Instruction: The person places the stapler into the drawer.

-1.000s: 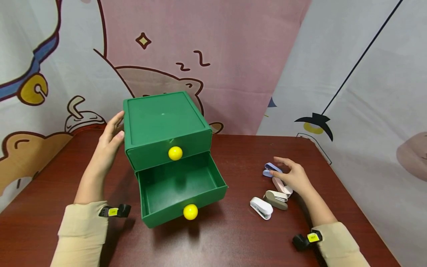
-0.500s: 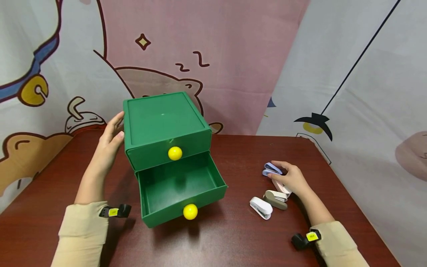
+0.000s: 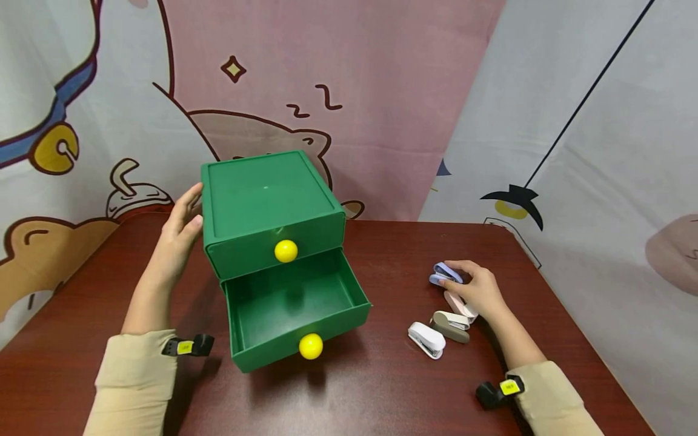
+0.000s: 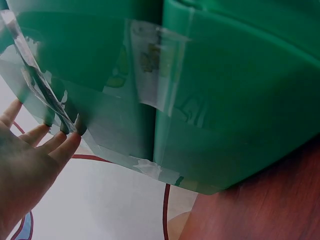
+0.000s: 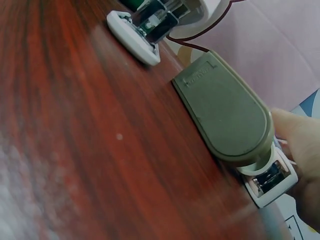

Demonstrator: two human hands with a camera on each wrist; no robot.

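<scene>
A green two-drawer cabinet (image 3: 267, 194) with yellow ball knobs stands left of centre, its lower drawer (image 3: 294, 303) pulled out and its upper one closed. Against the cabinet's left side rests my left hand (image 3: 177, 236), fingers extended; the left wrist view shows the fingertips (image 4: 72, 140) touching the green wall near a strip of clear tape. On the right, my right hand (image 3: 477, 290) pinches a small blue stapler (image 3: 443, 274) between thumb and fingers. Just below that hand lie a pink stapler (image 3: 459, 304), an olive-and-white stapler (image 3: 450, 327) and a white stapler (image 3: 427, 340).
The dark reddish wooden table (image 3: 392, 387) carries everything. A cartoon-print curtain (image 3: 403, 109) hangs right behind its far edge. Close to the right wrist camera, the olive stapler (image 5: 225, 110) stands in front of the hand.
My right hand's thumb and fingers have come together on the blue stapler, which has shifted and turned slightly away from the pink one. My left hand and the cabinet stay as they were.
</scene>
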